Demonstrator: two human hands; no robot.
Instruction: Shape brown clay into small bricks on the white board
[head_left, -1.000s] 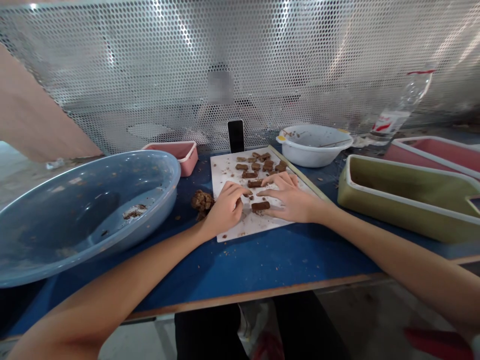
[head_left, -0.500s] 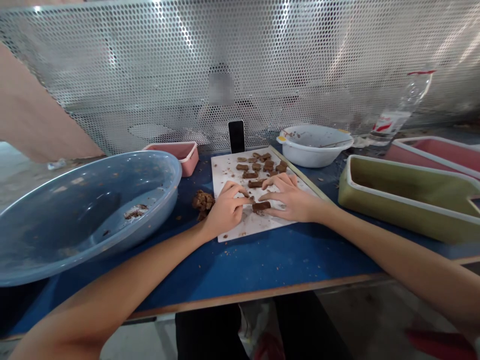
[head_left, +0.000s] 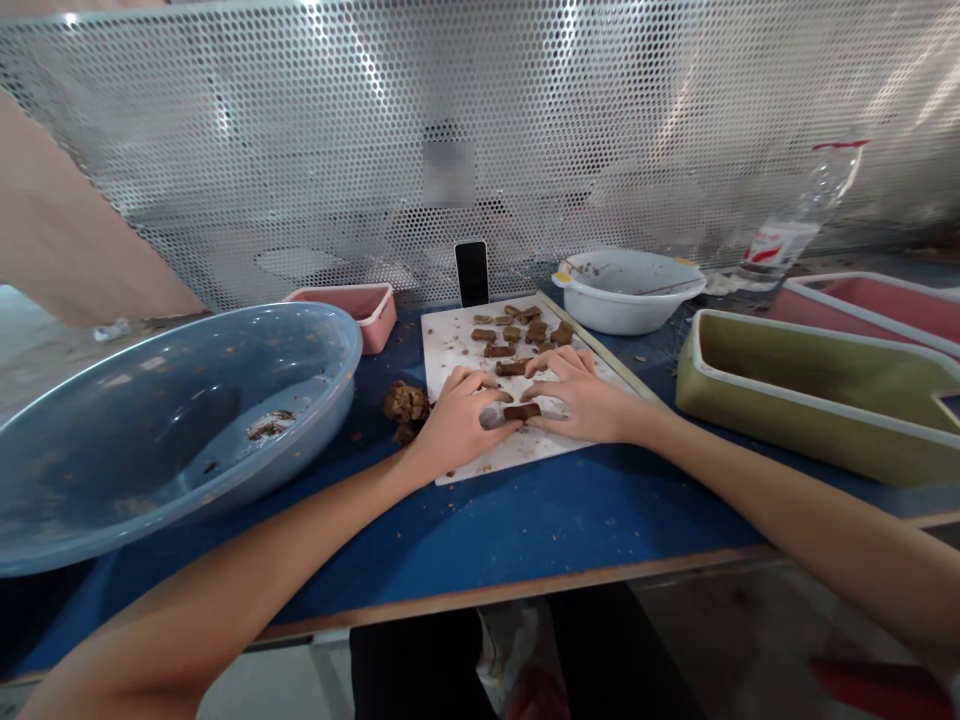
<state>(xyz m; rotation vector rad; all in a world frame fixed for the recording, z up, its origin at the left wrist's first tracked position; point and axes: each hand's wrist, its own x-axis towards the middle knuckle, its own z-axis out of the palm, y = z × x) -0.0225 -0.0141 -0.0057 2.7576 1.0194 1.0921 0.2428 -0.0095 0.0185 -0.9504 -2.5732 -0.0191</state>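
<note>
A white cutting board point(head_left: 450, 345) lies on the blue table and carries several short brown dough pieces point(head_left: 510, 335). My left hand point(head_left: 457, 420) rests on the board's near part, fingers curled, thumb and fingertips touching one brown piece point(head_left: 522, 411). My right hand point(head_left: 581, 395) lies flat on the board with fingers stretched out, its fingertips against the same piece from the right. A brown dough lump point(head_left: 405, 402) sits on the table just left of the board, beside my left hand.
A large blue basin point(head_left: 172, 420) stands at the left, a pink tub point(head_left: 352, 300) behind it. A black phone point(head_left: 472, 272) leans on the perforated metal screen. A white bowl point(head_left: 626, 290), an olive tray point(head_left: 810, 395), a pink tray point(head_left: 877, 300) and a plastic bottle point(head_left: 795, 225) stand right.
My left hand has slid right across the board until its fingers meet the brown piece by my right hand. The right hand has barely shifted.
</note>
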